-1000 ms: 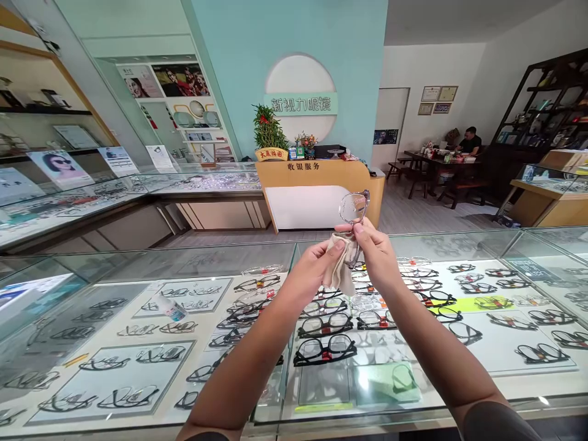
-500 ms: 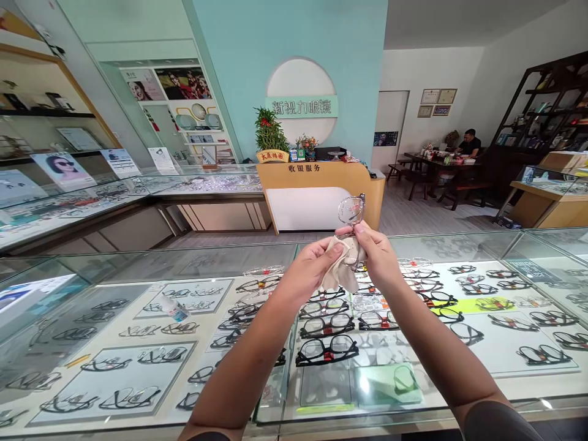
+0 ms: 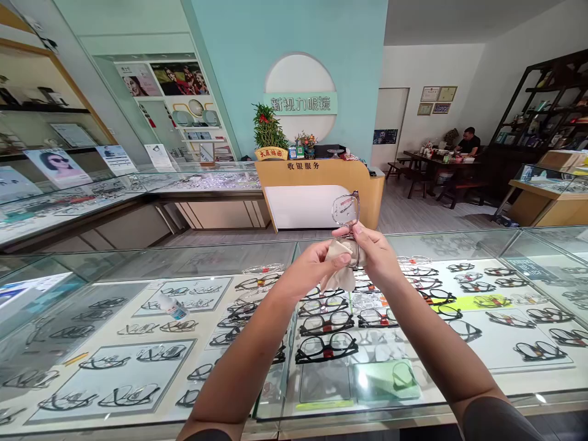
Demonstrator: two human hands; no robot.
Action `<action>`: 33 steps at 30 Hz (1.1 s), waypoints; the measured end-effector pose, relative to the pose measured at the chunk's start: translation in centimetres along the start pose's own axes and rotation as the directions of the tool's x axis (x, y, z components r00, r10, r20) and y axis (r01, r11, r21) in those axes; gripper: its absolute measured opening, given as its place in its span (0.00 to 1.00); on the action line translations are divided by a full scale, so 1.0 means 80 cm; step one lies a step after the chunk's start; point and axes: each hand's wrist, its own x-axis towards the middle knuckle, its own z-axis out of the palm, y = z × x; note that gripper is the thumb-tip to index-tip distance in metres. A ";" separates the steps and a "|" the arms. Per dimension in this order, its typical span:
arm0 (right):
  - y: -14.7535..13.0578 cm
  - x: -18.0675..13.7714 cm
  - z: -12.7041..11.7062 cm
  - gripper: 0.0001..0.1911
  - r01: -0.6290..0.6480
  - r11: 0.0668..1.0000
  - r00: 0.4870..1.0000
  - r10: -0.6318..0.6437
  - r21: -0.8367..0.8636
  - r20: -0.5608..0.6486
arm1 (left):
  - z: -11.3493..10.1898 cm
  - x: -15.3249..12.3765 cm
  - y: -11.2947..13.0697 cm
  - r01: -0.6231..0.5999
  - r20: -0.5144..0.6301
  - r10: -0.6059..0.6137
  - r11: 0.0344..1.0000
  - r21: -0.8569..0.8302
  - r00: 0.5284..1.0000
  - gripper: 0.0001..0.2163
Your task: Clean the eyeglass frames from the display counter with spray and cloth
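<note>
A pair of clear-lensed eyeglasses (image 3: 345, 210) is held up on end above the glass counter, one lens at the top with small printed marks on it. My right hand (image 3: 375, 250) is closed, pinching the frame near its bridge. My left hand (image 3: 316, 264) grips a cream cleaning cloth (image 3: 339, 279), wrapped over the lower lens with the thumb pressing on it. Most of that lower lens is hidden by cloth and fingers. Below both hands, rows of black-framed glasses (image 3: 327, 348) lie inside the display case.
The glass display counter (image 3: 294, 422) spans the foreground. A small white bottle (image 3: 173, 306) stands at the left on it. Beyond are a wooden cashier desk (image 3: 316, 174) with a potted plant (image 3: 269, 127), and a person (image 3: 468, 144) seated at a dark table.
The eyeglasses have tilted slightly and shifted a little left. The left hand has moved slightly right with the cloth, its thumb now further across the lower lens. The view has shifted a little.
</note>
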 end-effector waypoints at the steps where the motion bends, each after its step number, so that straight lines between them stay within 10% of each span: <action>1: -0.001 0.000 0.000 0.23 -0.003 1.000 1.000 0.002 0.007 0.012 | 0.000 -0.001 0.003 -0.002 0.006 0.002 1.000 0.015 1.000 0.22; 33: 0.006 -0.002 0.004 0.24 -0.002 1.000 1.000 0.002 -0.011 -0.003 | 0.043 0.008 -0.011 -0.244 -0.299 0.228 0.970 -0.016 0.927 0.25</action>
